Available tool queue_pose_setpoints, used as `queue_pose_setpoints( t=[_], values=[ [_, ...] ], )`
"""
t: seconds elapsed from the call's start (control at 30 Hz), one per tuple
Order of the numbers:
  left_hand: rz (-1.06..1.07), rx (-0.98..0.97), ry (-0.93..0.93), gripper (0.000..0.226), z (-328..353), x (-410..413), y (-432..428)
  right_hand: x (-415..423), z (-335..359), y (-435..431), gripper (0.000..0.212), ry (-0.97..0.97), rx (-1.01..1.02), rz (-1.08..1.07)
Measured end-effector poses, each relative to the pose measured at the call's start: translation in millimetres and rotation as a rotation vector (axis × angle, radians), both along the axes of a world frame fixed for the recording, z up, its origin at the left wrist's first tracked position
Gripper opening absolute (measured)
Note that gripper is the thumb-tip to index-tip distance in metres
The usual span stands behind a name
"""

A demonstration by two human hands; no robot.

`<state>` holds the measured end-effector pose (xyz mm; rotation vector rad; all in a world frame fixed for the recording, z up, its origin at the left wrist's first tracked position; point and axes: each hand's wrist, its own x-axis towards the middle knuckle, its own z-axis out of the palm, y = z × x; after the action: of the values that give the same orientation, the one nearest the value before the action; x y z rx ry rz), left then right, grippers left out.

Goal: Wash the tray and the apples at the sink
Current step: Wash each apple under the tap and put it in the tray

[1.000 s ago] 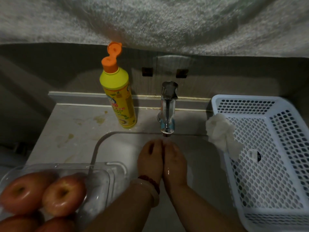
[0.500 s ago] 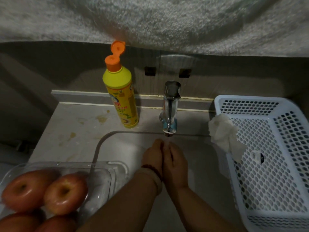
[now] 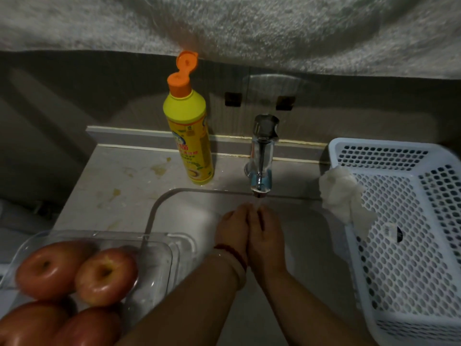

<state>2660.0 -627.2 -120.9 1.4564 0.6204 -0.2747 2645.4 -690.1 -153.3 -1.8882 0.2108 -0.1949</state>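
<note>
Over the sink (image 3: 189, 208), my left hand (image 3: 232, 232) and my right hand (image 3: 267, 236) are pressed palm to palm under the water running from the chrome tap (image 3: 262, 156). Neither hand holds anything, and the fingers lie together. A red bead bracelet and a pale band sit on my left wrist. At the lower left a clear plastic tray (image 3: 159, 260) rests on the counter beside the sink, one end over the sink's left rim. Several wet red apples (image 3: 106, 275) lie in it, left of my left forearm.
A yellow dish-soap bottle (image 3: 190, 148) with its orange cap flipped up stands on the counter left of the tap. A white perforated basket (image 3: 409, 245) sits to the right of the sink, a crumpled white cloth (image 3: 341, 196) draped over its near-left rim.
My hands have turned from palms-down side by side to pressed together under the stream. The tray and apples have stayed put; the view has shifted slightly.
</note>
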Motion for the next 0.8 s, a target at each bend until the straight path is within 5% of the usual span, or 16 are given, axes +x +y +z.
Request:
queue_pose_setpoints(
  t=[0.07,0.13,0.27,0.33,0.37,0.43,0.5,0.6,0.7,0.77,0.8],
  values=[
    [-0.051,-0.024,-0.019,0.032,0.0,-0.1,2.5,-4.4,-8.3,0.0,0.026,-0.197,-0.137,0.054],
    [0.091,-0.009,-0.060,0.020,4.1,-5.2,0.2,-6.3,-1.2,2.5,0.023,-0.096,-0.041,0.022],
    [0.198,0.048,-0.109,0.016,0.5,-16.6,-9.5,9.8,23.6,-3.5,0.028,0.604,0.756,-0.126],
    [0.173,0.123,-0.151,0.028,1.5,-19.7,-12.9,14.0,35.0,-7.2,0.031,0.733,1.046,-0.132],
    [0.161,0.163,-0.153,0.036,3.3,-19.3,-11.9,14.9,34.8,-6.6,0.030,0.710,1.023,-0.118],
    [0.166,0.152,-0.110,0.034,0.0,-12.6,-11.0,12.6,27.3,-1.3,0.027,0.547,0.632,-0.088],
    [0.104,0.092,-0.007,0.024,2.0,-5.1,-8.4,8.1,22.2,0.9,0.023,0.267,0.207,-0.078],
    [-0.082,-0.052,0.142,0.027,-10.6,5.9,5.5,-0.7,7.5,-3.6,0.022,-0.158,-0.155,0.111],
    [-0.185,-0.078,0.145,0.032,-8.8,2.0,8.5,-6.6,-6.4,-5.9,0.024,-0.201,-0.175,0.202],
    [-0.051,-0.187,0.192,0.030,-11.2,2.6,4.7,-4.6,3.3,-1.9,0.017,0.010,0.043,0.078],
    [0.018,-0.090,0.161,0.028,-7.9,2.4,2.3,-0.8,10.9,1.3,0.016,0.182,0.205,0.008]
  ],
)
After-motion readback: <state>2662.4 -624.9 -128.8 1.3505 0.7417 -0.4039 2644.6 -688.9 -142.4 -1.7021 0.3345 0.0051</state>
